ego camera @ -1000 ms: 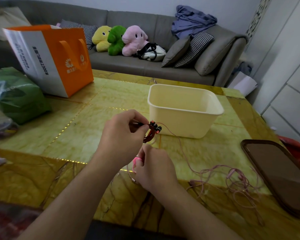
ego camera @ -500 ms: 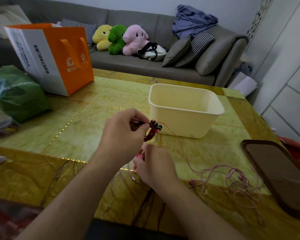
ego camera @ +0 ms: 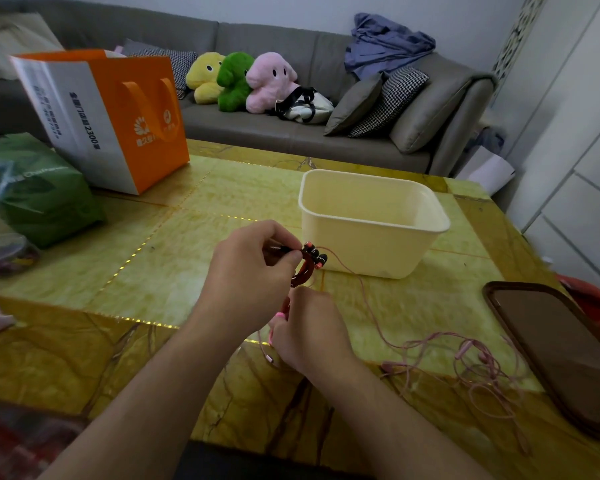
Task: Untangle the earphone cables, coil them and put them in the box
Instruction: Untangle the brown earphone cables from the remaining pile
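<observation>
My left hand (ego camera: 248,271) pinches the coiled red earphone cable (ego camera: 303,271) near its black-and-red earbuds (ego camera: 315,255), just in front of the cream plastic box (ego camera: 371,221). Below it, my right hand (ego camera: 309,332) is closed around the lower part of the red coil and a pink cable end. A thin pink earphone cable (ego camera: 465,368) runs from my hands to a loose tangle on the table at the right. The box looks empty.
An orange and white paper bag (ego camera: 108,116) and a green packet (ego camera: 39,188) stand at the left of the yellow marble table (ego camera: 187,258). A dark brown tray (ego camera: 561,351) lies at the right edge. Behind is a grey sofa (ego camera: 291,126) with plush toys.
My right hand has shifted slightly up toward the left hand. The red coil stays pinched in the same place.
</observation>
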Available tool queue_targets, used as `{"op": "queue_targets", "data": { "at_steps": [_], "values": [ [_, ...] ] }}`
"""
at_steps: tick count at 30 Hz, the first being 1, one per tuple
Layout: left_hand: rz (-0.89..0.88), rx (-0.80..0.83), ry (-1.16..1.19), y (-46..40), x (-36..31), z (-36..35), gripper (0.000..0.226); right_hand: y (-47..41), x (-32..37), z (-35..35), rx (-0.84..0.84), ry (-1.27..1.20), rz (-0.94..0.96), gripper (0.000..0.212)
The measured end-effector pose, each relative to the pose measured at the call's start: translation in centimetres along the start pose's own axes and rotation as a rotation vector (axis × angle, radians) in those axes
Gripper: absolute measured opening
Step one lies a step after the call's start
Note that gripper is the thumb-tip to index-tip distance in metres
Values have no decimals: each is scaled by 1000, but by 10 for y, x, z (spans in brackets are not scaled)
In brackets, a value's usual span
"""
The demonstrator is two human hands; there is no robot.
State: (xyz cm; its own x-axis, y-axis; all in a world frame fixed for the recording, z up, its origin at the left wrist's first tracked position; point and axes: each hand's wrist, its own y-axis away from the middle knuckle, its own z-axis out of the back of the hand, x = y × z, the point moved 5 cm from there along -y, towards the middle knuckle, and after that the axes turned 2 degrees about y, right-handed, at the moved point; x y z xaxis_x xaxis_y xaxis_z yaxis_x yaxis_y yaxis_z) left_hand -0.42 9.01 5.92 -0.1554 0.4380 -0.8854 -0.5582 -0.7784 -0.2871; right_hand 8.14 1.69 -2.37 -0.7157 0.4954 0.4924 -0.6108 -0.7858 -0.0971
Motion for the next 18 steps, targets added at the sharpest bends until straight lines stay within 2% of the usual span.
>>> {"op": "queue_targets", "data": {
  "at_steps": [3,9,15,18],
  "values": [
    [-3,1,2,0,1,-1,25,2,2,1,29,10,10,33],
    [-9,2,8,1,1,-3,26,5,7,3,48,-15,49,24],
    [9,6,21,0,2,-1,25,12,6,6,-16,-71,57,11],
    [26,-7,45,0,1,1,22,17,-1,10,-6,-160,71,14]
  ]
}}
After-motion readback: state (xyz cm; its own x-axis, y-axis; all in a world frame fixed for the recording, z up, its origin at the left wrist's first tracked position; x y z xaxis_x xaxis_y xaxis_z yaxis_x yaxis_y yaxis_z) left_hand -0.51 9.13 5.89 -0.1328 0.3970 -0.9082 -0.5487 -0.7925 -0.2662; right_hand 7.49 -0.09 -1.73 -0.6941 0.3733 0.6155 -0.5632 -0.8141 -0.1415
